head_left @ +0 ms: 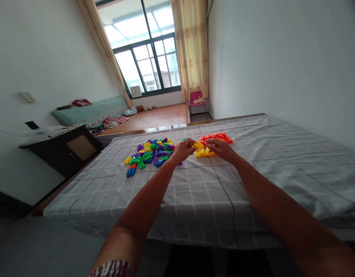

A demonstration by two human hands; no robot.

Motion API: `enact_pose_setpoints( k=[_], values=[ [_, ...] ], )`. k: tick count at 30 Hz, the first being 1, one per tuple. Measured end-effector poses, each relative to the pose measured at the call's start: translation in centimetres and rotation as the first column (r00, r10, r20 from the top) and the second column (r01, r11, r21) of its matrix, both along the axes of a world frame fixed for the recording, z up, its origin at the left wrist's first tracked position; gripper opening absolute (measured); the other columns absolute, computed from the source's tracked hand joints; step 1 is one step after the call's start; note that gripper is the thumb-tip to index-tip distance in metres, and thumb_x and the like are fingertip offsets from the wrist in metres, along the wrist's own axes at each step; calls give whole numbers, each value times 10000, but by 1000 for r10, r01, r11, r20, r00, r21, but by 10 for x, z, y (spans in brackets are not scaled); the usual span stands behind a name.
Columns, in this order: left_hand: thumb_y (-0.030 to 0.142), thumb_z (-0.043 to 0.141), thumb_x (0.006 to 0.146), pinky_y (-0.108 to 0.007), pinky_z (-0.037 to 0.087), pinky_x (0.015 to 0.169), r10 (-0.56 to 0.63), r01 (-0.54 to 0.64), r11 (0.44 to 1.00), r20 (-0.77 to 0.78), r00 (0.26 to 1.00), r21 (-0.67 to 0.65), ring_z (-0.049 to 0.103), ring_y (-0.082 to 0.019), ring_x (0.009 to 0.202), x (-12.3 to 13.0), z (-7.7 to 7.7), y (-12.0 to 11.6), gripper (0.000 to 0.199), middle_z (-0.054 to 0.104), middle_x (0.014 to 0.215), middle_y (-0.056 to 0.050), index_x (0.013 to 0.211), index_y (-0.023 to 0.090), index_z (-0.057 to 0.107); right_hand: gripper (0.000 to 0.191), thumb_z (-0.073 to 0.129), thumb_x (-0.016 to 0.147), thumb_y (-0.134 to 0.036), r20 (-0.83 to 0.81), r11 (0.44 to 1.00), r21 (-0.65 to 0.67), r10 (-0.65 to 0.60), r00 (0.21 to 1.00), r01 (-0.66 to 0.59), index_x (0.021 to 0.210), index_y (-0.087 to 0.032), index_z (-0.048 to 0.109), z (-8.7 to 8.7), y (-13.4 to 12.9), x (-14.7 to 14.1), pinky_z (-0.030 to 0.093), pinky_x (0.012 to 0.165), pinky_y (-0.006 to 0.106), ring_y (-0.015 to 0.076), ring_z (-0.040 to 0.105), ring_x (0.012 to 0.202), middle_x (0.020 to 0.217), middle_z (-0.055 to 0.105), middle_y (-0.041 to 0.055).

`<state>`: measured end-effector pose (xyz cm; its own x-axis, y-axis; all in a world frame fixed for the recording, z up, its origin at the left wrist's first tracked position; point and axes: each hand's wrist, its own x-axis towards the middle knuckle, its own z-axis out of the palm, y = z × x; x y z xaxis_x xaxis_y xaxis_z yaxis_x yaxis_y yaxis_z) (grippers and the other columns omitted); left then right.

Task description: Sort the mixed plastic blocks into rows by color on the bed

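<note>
My left hand (183,150) pinches a yellow plastic piece (198,146) between thumb and fingers, just above the cloth. Right beside it, my right hand (220,149) has its fingers bent at the other side of the yellow pieces; whether its fingertips grip anything is too small to tell. A row of yellow pieces (205,153) lies under and between my hands. Behind it stretches a row of orange-red pieces (216,137), partly covered by my right hand. To the left of my left hand spreads a loose pile of purple, green, blue, yellow and orange pieces (154,151).
A grey checked cloth (189,188) covers the table. Beyond the table are a wooden platform (166,115), a pink chair (196,97) and a window. A dark cabinet (62,150) stands at the left, and a white wall runs along the right.
</note>
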<state>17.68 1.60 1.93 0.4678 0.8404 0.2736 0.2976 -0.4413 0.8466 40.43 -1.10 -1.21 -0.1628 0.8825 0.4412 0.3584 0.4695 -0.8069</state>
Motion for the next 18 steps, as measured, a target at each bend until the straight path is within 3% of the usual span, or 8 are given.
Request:
enact_pose_setpoints(
  k=[3,5,7,9,11,18],
  values=[
    [221,670,776,-227,538,693,2,6,992,-58,998,127,628,-95,760,22,-5,8,272,681,974,-38,1035,160,610,416,652,785,-520,-88,998,-51,43,995,-47,1039,-191,671,0,3,6,550,729,312,175,662,783,946,715,51],
    [229,674,782,-242,537,735,60,-45,974,-63,996,220,630,-97,785,27,-11,11,322,667,1087,-51,1092,177,606,406,653,773,-519,-154,993,-93,-79,985,66,994,-179,669,-2,8,19,547,717,312,183,664,778,885,715,53],
    [228,647,810,-252,534,768,131,-112,957,-54,990,268,632,-101,810,25,-19,12,309,649,1147,-55,1113,186,610,390,642,766,-504,-175,955,-148,-281,944,257,966,-171,666,-6,14,37,542,679,308,187,663,756,888,718,66],
    [219,619,832,-258,532,783,183,-154,949,-87,979,274,634,-109,825,20,-28,11,257,654,1121,-52,1086,186,633,353,626,766,-478,-94,883,-189,-451,887,429,927,-168,675,-10,19,55,529,647,305,194,660,728,864,722,75],
    [230,623,833,-262,534,781,208,-158,947,-155,966,281,635,-128,857,15,-36,9,251,653,1091,-53,1079,190,653,308,619,769,-454,51,827,-187,-531,846,531,867,-172,694,-15,22,68,515,643,305,204,661,712,800,723,73],
    [314,693,792,-310,535,843,251,-147,939,-328,911,311,643,-155,891,11,-47,7,418,609,1170,-55,1198,237,632,286,606,762,-428,390,708,-151,-599,699,690,880,-191,712,-24,25,86,474,621,273,182,662,667,781,732,60]
  ],
)
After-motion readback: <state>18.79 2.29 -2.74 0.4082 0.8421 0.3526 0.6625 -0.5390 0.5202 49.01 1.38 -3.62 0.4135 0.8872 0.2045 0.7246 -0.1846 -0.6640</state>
